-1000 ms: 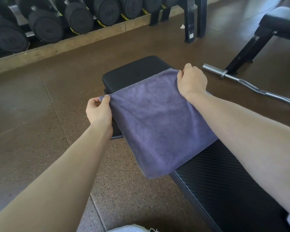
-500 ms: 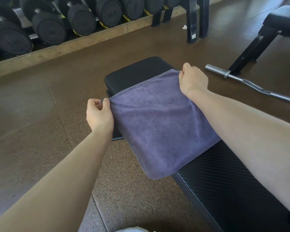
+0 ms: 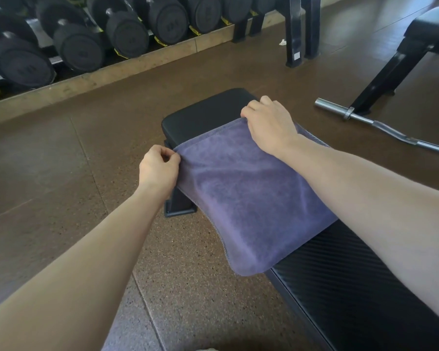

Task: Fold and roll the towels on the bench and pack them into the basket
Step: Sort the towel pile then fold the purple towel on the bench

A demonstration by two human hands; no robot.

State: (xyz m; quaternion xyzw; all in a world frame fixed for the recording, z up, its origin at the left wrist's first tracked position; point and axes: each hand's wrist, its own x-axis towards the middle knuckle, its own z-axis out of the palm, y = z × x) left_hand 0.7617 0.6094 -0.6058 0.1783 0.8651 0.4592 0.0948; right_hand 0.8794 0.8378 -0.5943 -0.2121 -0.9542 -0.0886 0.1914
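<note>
Bench (image 3: 208, 115): black, running from 12 toward 5 o'clock.
Towel (image 3: 249, 198): purple, draped across bench, near corner overhanging at 6 o'clock.
Right hand (image 3: 270, 125): curled, gripping the far corner, 1 o'clock.
Left hand (image 3: 159, 168): pinching the 9 o'clock corner.

Purple towel (image 3: 249, 198) lies flat across the table (image 3: 208, 115), its 7 o'clock corner hanging off the edge over the floor (image 3: 86, 153). Left hand (image 3: 159, 168) pinches the 10 o'clock corner. Right hand (image 3: 270, 125) grips the 12 o'clock corner, fingers curled over the hem. Dumbbells (image 3: 81, 46) racked at 11 o'clock. Barbell (image 3: 375, 122) on the floor at 2 o'clock, second bench (image 3: 421, 39) behind it.
</note>
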